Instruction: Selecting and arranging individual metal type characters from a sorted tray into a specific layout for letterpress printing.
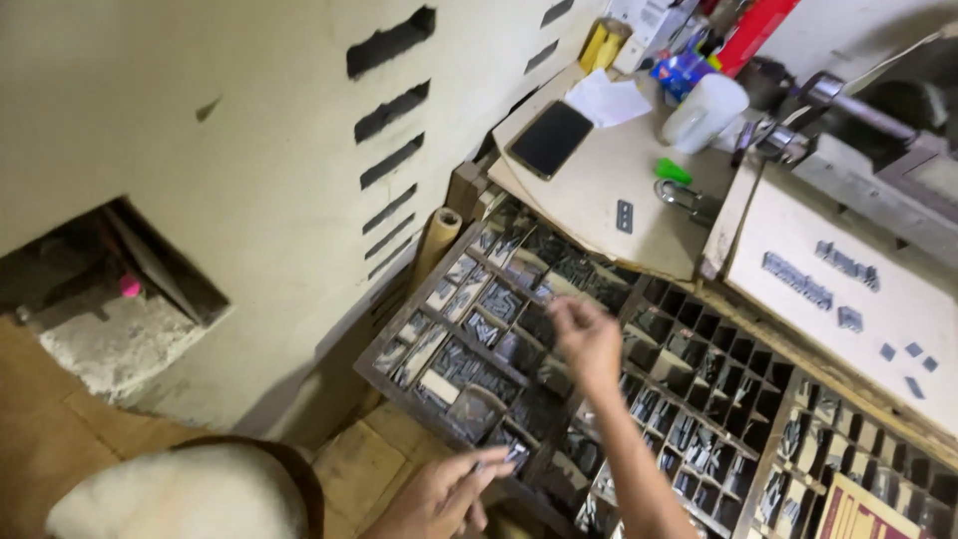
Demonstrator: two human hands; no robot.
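A wooden type case with several small compartments of grey metal type pieces lies tilted in front of me. My right hand reaches over its middle, fingers bunched above a compartment; motion blur hides whether they pinch a piece. At the case's near edge, my left hand rests with its fingers close together, pointing toward a front compartment. Whether it holds anything cannot be made out.
A pale board beyond the case carries a dark phone, white paper, a white cup, a green item and a metal lock. A white slab with set type lies right. A slotted wall stands left.
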